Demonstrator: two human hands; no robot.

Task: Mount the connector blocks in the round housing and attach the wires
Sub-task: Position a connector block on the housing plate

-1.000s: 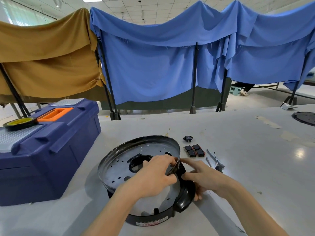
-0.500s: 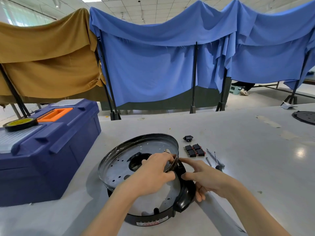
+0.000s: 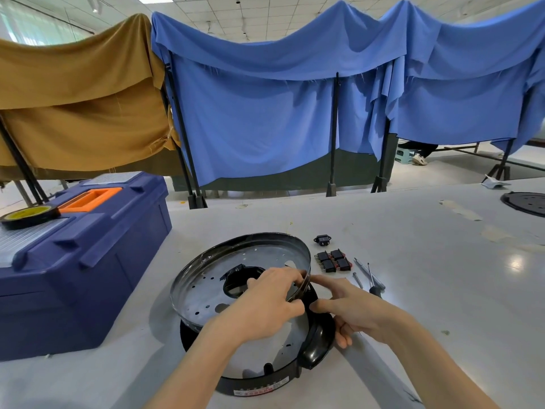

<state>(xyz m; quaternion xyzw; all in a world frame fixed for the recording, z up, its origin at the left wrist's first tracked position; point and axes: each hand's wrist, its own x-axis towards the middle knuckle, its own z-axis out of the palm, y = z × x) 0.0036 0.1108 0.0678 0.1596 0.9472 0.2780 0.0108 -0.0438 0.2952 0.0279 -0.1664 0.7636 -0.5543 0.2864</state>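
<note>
Hands on the tilted metal pan at the housing's right edge

Housing (image 3: 259, 388), round and black with a label on its near wall, sat on the grey tabletop (image 3: 413, 261) directly below the camera. A perforated metal pan (image 3: 206, 278) lay in it at a tilt, its far-left side raised above the black rim and its near side down inside. The left hand (image 3: 265, 302) lay over the pan's right portion, fingers curled closed around the pan's thin rim. The right hand (image 3: 354, 308) met it from the other side: forefinger and thumb were pinched toward the same spot on the rim, while the lower fingers wrapped under the housing's bulging black handle part (image 3: 318, 340). Whether either hand held a small part as well could not be told.

Four connector blocks (image 3: 333, 260), black with red faces, lay grouped on the tabletop just beyond the pan's right edge, untouched. A single black socket piece (image 3: 323, 240) lay a little farther back. Two screwdrivers (image 3: 370, 276) lay right of the blocks, near the right hand.

A blue toolbox (image 3: 82, 255) with an orange handle stood at the left, a tape roll (image 3: 29, 215) on its lid. Blue cloth (image 3: 280, 113) and tan cloth (image 3: 79, 113) hung on stands behind.
</note>
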